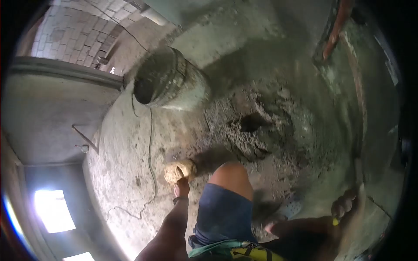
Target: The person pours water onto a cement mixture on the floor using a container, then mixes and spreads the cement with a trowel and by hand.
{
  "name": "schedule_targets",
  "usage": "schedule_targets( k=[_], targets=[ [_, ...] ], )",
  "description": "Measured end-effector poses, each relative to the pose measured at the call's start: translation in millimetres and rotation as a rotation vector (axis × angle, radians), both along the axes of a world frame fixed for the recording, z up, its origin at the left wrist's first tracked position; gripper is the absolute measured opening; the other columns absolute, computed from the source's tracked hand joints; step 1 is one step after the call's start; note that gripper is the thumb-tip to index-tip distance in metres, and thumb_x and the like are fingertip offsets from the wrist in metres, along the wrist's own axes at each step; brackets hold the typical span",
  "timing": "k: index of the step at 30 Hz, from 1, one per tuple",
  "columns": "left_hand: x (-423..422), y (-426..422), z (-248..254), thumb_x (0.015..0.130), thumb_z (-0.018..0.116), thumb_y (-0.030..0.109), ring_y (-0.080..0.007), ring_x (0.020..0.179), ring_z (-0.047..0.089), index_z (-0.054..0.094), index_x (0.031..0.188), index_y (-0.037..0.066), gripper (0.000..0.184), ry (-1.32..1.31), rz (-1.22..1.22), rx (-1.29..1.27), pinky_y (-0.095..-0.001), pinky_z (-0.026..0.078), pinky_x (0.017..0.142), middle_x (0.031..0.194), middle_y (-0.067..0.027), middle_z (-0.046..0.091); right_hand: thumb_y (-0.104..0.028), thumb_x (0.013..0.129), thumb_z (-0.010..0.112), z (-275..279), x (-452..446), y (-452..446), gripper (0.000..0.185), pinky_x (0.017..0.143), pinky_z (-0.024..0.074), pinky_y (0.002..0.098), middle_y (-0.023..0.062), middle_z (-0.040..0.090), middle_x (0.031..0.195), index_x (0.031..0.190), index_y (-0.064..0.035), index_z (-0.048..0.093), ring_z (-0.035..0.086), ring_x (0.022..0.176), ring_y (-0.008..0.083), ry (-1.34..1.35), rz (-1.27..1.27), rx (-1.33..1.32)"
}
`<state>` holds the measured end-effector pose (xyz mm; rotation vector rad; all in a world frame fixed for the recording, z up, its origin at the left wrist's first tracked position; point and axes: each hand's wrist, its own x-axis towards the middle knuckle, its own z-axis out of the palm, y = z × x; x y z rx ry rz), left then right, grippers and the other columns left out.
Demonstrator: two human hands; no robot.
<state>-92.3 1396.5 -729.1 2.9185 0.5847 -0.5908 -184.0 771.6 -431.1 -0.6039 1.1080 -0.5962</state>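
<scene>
Seen from my remote post, the pale block (172, 174) lies just beyond the left hand (182, 188), which touches its near side; whether it rests on the floor (124, 169) or is raised I cannot tell. Its long axis runs left to right, across the forearm. The right hand (344, 205) is well apart to the right, beside something yellow (335, 222). I cannot tell whether either hand's fingers close.

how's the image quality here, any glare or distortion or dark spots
Head view: larger bright opening blown out to white, fisheye-like bending, black corners; same head view: right hand in dim shadow, its grip unclear, left hand better lit.
</scene>
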Motion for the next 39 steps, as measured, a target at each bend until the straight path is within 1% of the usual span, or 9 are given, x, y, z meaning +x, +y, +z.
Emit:
schedule_targets(
  k=[2,4,10,12,18,22,24,32,39],
  targets=[
    [10.9,-23.5,32.2,0.090,0.071,0.052,-0.0390,0.113,0.068,0.060,0.142,0.010,0.068,-0.361,-0.078,-0.020,-0.0484,0.053,0.092,0.128,-0.0207,0.070,-0.032,0.105,0.060,3.5,-13.3,17.6,0.024,0.034,0.0278,0.0234,-0.0046,0.037,0.060,0.094,-0.0114,0.054,0.029,0.040,0.0053,-0.066,0.001,-0.096],
    [63.1,-73.4,106.1,0.087,0.079,0.041,-0.0430,0.129,0.055,0.049,0.150,0.014,0.075,-0.399,0.050,-0.061,-0.0526,0.047,0.104,0.141,-0.0216,0.059,-0.032,0.105,0.060,15.0,-23.5,34.2,0.026,0.034,0.0284,0.0240,-0.0047,0.036,0.059,0.090,-0.0123,0.052,0.029,0.040,0.0060,-0.064,-0.034,-0.075],
    [302.7,-166.0,236.6,0.081,0.086,0.044,-0.0456,0.141,0.042,0.042,0.152,0.004,0.093,-1.204,-0.666,-0.259,-0.0562,0.031,0.120,0.153,-0.0262,0.044,-0.044,0.102,0.062,53.0,-50.6,53.1,0.037,0.038,0.0251,0.0263,-0.0058,0.035,0.057,0.082,-0.0168,0.048,0.029,0.041,0.0067,0.285,0.066,-0.367],
    [353.5,-185.6,249.1,0.079,0.085,0.052,-0.0445,0.143,0.040,0.042,0.153,0.004,0.099,-1.192,-0.744,-0.191,-0.0550,0.031,0.120,0.155,-0.0266,0.042,-0.050,0.100,0.063,63.3,-62.9,57.5,0.040,0.041,0.0243,0.0273,-0.0064,0.036,0.056,0.080,-0.0180,0.050,0.029,0.043,0.0069,0.327,0.132,-0.354],
    [412.6,-156.8,186.9,0.078,0.081,0.063,-0.0446,0.148,0.035,0.037,0.156,0.001,0.109,-0.594,-1.072,0.216,-0.0531,0.033,0.120,0.158,-0.0295,0.038,-0.059,0.099,0.060,45.9,-43.6,60.8,0.047,0.047,0.0310,0.0275,-0.0038,0.048,0.066,0.083,-0.0149,0.059,0.043,0.053,0.0092,0.575,0.202,-0.327],
    [430.3,-144.4,204.1,0.088,0.076,0.055,-0.0397,0.149,0.037,0.037,0.156,0.001,0.095,-0.621,-1.198,0.079,-0.0494,0.034,0.121,0.159,-0.0261,0.040,-0.057,0.099,0.061,-91.5,-60.5,6.6,0.054,0.051,0.0419,0.0336,0.0019,0.056,0.069,0.088,-0.0042,0.064,0.051,0.056,0.0142,0.636,0.503,-0.506],
    [435.0,-135.7,206.6,0.092,0.075,0.049,-0.0417,0.148,0.038,0.035,0.157,0.001,0.090,-0.667,-1.250,-0.035,-0.0494,0.035,0.120,0.158,-0.0269,0.040,-0.055,0.101,0.061,-170.1,-79.8,-16.9,0.052,0.045,0.0378,0.0336,0.0027,0.054,0.067,0.090,-0.0041,0.062,0.049,0.048,0.0152,0.804,0.591,-0.349],
    [425.9,-120.9,167.1,0.097,0.072,0.038,-0.0380,0.148,0.039,0.036,0.157,0.002,0.079,-0.773,-0.993,-0.123,-0.0473,0.033,0.122,0.161,-0.0227,0.039,-0.058,0.098,0.062,-318.9,-167.0,-99.8,0.066,0.045,0.0462,0.0411,0.0097,0.059,0.062,0.095,0.0062,0.073,0.058,0.050,0.0218,1.288,0.659,-0.342],
    [462.6,-104.9,146.7,0.101,0.064,0.047,-0.0341,0.149,0.040,0.041,0.155,-0.001,0.076,-0.769,-0.824,-0.290,-0.0426,0.029,0.122,0.159,-0.0228,0.043,-0.050,0.094,0.071,-319.3,-110.6,-153.8,0.053,0.044,0.0377,0.0395,0.0070,0.054,0.059,0.084,0.0020,0.075,0.048,0.046,0.0179,1.162,0.693,-0.216]
  ],
)
